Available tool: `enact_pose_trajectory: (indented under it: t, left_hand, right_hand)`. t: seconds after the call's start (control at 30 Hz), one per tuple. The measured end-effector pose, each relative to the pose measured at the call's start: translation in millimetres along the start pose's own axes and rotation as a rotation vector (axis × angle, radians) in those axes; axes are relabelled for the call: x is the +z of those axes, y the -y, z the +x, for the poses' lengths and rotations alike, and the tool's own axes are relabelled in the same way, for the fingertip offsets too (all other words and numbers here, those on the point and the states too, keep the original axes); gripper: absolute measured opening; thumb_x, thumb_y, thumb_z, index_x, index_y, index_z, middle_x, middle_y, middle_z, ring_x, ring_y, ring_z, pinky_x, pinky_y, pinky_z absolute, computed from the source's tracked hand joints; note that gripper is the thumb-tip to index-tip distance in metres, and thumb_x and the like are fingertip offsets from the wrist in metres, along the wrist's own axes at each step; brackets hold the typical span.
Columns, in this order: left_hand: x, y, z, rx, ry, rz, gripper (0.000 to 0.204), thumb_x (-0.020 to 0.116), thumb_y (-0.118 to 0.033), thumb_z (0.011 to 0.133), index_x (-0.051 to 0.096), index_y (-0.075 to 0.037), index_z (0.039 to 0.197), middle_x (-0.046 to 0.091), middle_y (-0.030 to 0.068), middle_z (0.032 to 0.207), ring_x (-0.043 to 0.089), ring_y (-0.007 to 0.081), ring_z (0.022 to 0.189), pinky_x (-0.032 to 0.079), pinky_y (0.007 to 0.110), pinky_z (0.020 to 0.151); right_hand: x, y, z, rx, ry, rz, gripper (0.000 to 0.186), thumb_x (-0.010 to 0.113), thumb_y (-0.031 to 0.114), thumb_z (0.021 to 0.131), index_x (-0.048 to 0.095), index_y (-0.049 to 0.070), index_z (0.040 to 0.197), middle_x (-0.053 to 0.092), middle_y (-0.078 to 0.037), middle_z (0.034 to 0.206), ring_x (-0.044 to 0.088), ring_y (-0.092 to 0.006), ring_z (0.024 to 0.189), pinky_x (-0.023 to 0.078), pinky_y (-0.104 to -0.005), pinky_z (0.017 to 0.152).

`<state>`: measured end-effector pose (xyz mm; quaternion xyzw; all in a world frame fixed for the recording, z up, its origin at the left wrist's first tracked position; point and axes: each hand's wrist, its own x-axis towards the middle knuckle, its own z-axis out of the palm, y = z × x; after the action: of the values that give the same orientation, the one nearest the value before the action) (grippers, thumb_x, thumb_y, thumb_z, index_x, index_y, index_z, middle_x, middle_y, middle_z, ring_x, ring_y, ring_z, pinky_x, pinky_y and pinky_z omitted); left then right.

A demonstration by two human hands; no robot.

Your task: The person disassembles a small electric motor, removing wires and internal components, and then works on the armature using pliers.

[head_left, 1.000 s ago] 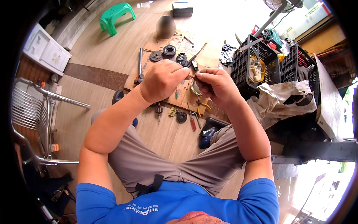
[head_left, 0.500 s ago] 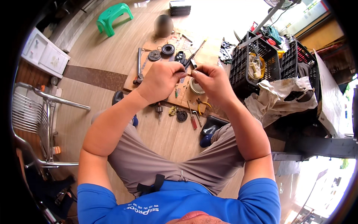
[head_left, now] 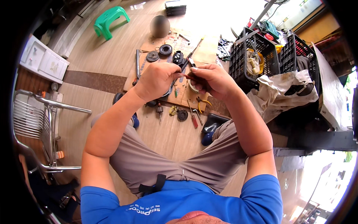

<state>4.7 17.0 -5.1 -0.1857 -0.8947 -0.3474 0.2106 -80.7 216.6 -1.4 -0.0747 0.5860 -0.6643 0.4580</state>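
Note:
My left hand [head_left: 158,80] and my right hand [head_left: 213,79] are raised close together above a cardboard sheet [head_left: 179,99], fingertips pinched. A thin reddish strand [head_left: 188,76], perhaps wire, runs between them; its exact kind is too small to make out. Beyond the hands lie a black ring-shaped part [head_left: 166,49], a dark disc [head_left: 152,56] and a black housing part [head_left: 178,57]. A pale toothed wheel [head_left: 193,87] is partly covered by my right hand. Nearer to me are a motor armature [head_left: 160,111], yellow-handled pliers [head_left: 201,105] and a red-handled screwdriver [head_left: 194,121].
Black plastic crates [head_left: 238,59] full of tools and parts stand at the right, with a pale cloth [head_left: 278,91] draped in front. A metal chair [head_left: 44,127] is at the left. A green stool [head_left: 110,20] stands far left, past a white cabinet [head_left: 43,59].
My right hand has turned, its lower fingers now curling beneath, and the reddish strand shows between the hands. My left hand stays nearly in place. The whole view has shifted slightly.

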Motion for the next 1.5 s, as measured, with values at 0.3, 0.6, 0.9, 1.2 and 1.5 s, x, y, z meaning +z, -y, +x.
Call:
enact_pose_trajectory:
  t: [0.3,0.6,0.9,1.2,1.5]
  left_hand:
    - [2.4,1.6,0.1,0.029,0.044,0.056,0.010,0.068,-0.009,0.084,0.067,-0.001,0.089,0.063,0.0172,0.075,0.063,0.0340,0.070,0.049,0.039,0.062]
    - [0.5,3.0,0.0,0.300,-0.158,0.210,0.011,0.064,-0.005,0.088,0.066,0.000,0.098,0.065,0.0096,0.077,0.063,0.0235,0.069,0.051,0.032,0.062]
    - [-8.4,-1.8,0.7,-0.502,0.169,-0.490,0.013,0.062,-0.009,0.094,0.067,0.002,0.096,0.065,0.0064,0.071,0.063,0.0132,0.061,0.049,0.026,0.058]
    - [-10.4,5.3,-2.9,0.360,-0.154,0.187,0.017,0.068,0.002,0.079,0.065,0.001,0.097,0.064,0.0144,0.077,0.063,0.0332,0.071,0.051,0.036,0.063]
    - [-10.7,-5.8,-1.3,-0.598,0.182,-0.693,0.015,0.056,-0.009,0.099,0.065,0.003,0.095,0.059,-0.0010,0.071,0.053,0.0036,0.064,0.045,0.022,0.058]
  right_hand:
    - [-6.3,-4.8,4.9,-0.094,0.057,-0.211,0.019,0.065,0.018,0.094,0.066,0.001,0.086,0.060,-0.001,0.068,0.053,-0.0073,0.053,0.041,-0.0218,0.046]
    - [15.8,1.0,-6.3,-0.366,-0.152,-0.358,0.015,0.064,0.014,0.094,0.069,0.000,0.092,0.059,0.001,0.069,0.049,-0.0035,0.056,0.038,-0.0212,0.049]
    - [12.3,-17.1,1.0,-0.816,-0.239,-0.749,0.012,0.067,0.010,0.091,0.068,-0.002,0.090,0.059,-0.005,0.067,0.054,-0.0087,0.058,0.042,-0.0261,0.053]
    - [14.5,1.2,-7.3,-0.039,0.089,0.127,0.016,0.063,0.017,0.095,0.065,0.002,0.090,0.054,0.002,0.065,0.045,-0.0052,0.053,0.037,-0.0216,0.048]
    - [22.0,-13.7,-4.9,-0.802,-0.283,-0.750,0.012,0.067,0.008,0.089,0.065,-0.003,0.087,0.062,-0.012,0.070,0.059,-0.0207,0.064,0.046,-0.0329,0.059]
